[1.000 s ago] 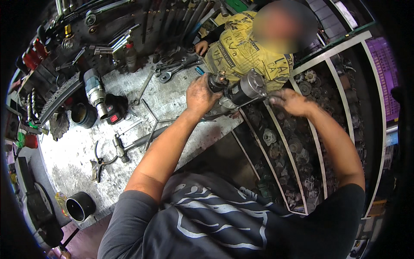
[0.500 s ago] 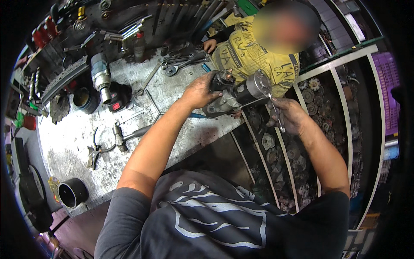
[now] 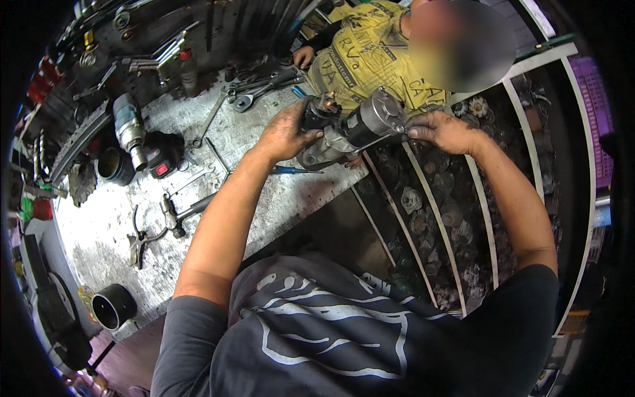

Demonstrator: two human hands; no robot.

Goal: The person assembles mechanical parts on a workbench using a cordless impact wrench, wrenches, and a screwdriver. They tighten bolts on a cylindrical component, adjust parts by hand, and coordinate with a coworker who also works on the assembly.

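A starter motor (image 3: 370,126), with a black cylindrical body and grey metal housing, is held up over the right end of the workbench. My left hand (image 3: 286,135) is closed around its solenoid side, near the copper-coloured terminals. My right hand (image 3: 444,132) is closed at the rear end cap, fingers bent against its edge. The slim metal wrench seen in this hand earlier is now mostly hidden by the fingers.
A person in a yellow shirt (image 3: 367,53) stands across the bench (image 3: 99,231). On the bench lie an impact wrench (image 3: 129,129), a hammer (image 3: 173,215), pliers (image 3: 139,245), a ratchet (image 3: 243,102) and a black metal ring (image 3: 114,307). Shelves of parts (image 3: 456,218) stand right.
The starter motor and my left hand have shifted left and slightly up in the picture. My right hand has risen to the end cap; the wrench no longer hangs below it.
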